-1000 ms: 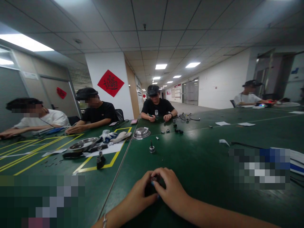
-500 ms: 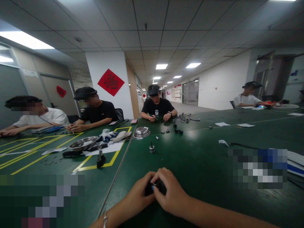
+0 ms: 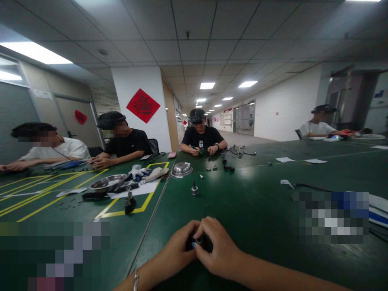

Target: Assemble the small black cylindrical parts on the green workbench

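My left hand and my right hand meet low in the middle of the view, above the green table. Between them is a small black part, mostly hidden by curled fingers, with a bit of metal and a blue spot showing. Both hands are closed around it, the right thumb and forefinger pinching at its near side. Beyond my hands, a round silver metal piece stands upright with a thin dark stem on top. To the left is a black piece with a metal end.
Steel bowls, gloves and papers lie at the left and centre. Small dark parts and cables are scattered farther back. Across the table a person in black holds a thin tool; other people sit left and far right.
The view has shifted slightly. My hands stay closed together on the small black part, with only a slight movement of the fingers.
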Motion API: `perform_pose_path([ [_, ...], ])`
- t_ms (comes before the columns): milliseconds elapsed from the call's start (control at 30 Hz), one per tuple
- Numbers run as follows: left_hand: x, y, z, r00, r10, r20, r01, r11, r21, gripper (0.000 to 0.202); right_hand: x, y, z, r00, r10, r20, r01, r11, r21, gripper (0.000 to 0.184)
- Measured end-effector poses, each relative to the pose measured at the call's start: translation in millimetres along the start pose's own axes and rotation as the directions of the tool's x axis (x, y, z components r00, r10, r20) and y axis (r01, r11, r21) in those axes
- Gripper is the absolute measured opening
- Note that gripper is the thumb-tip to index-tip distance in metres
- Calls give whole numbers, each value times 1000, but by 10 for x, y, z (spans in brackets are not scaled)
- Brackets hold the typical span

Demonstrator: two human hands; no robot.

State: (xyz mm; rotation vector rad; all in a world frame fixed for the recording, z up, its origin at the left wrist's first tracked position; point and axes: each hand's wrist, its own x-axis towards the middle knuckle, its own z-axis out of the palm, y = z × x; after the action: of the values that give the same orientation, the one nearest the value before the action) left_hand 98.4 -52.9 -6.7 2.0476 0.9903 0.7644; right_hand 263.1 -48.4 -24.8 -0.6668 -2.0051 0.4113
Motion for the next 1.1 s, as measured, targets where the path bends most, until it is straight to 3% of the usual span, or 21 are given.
perform_pose_path([
  [200, -7, -13, 1, 1000, -8, -6, 9, 999, 47, 27, 0, 31, 34, 999, -42, -6, 42, 999, -3, 17],
  [367, -12, 56, -6, 1000, -13, -7, 13, 999, 41, 30, -10, 39, 43, 999, 30, -41, -31, 999, -25, 18],
  [567, -12, -1, -8, 1000, -19, 3, 19, 1000, 21, 31, 18, 40, 16, 987, 157, -27, -157, 987, 19, 20],
  [800, -14, 10, -11, 1000, -10, 7, 10, 1000, 25, 41, 36, 14, 28, 990, 137, -14, -138, 986, -94, 23],
  [1100, -4, 24, -9, 999, -39, 14, 38, 998, 55, 35, 45, 47, 15, 974, 228, -18, -229, 971, -72, 22],
])
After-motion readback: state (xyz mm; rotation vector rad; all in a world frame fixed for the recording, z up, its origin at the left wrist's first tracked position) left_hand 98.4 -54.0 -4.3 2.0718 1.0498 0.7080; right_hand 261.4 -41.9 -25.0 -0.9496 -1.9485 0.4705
